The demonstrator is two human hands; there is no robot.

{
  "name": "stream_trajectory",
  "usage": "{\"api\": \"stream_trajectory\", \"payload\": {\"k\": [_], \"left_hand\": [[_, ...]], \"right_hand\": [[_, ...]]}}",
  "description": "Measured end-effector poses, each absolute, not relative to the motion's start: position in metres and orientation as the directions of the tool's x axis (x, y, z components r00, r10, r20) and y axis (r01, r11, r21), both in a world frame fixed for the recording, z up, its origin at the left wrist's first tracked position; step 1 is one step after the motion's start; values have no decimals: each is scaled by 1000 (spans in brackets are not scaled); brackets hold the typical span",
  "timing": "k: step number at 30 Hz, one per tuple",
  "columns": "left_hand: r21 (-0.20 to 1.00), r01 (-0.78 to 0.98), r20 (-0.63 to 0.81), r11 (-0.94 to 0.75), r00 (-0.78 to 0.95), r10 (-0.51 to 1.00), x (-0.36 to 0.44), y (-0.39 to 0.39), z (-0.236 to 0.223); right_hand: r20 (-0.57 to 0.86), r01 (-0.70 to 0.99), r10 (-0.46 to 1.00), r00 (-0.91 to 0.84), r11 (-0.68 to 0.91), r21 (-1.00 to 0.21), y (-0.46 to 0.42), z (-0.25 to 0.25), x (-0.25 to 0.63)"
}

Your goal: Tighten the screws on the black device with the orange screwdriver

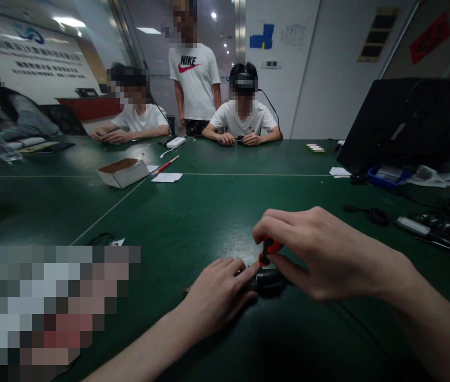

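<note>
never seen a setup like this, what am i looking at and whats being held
There is no robot here: this single picture comes from a camera on a person's head, looking forward and down at their bare hands. The left hand steadies a black object on the green table. The fingers of the right hand hold a small red-and-black item just above it; its exact kind is unclear. Farther off lie an open box, a white paper and, to the right, dark cables. The lower left is pixelated.
</note>
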State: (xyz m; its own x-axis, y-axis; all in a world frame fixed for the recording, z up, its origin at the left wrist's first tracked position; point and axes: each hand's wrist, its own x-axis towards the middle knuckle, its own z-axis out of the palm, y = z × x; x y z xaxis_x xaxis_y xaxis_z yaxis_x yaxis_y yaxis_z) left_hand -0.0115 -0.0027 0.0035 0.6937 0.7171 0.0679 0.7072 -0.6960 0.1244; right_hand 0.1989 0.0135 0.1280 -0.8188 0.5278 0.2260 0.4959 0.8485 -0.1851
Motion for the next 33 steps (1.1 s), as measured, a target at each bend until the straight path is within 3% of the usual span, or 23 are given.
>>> {"api": "stream_trajectory", "payload": {"k": [11,33], "left_hand": [[67,724,47,-687,685,727,-8,-4,3],[159,685,169,-711,691,703,-18,-1,-7]], "right_hand": [[227,503,529,-817,848,-167,14,127,196],[248,525,527,-813,848,-80,14,127,198]]}}
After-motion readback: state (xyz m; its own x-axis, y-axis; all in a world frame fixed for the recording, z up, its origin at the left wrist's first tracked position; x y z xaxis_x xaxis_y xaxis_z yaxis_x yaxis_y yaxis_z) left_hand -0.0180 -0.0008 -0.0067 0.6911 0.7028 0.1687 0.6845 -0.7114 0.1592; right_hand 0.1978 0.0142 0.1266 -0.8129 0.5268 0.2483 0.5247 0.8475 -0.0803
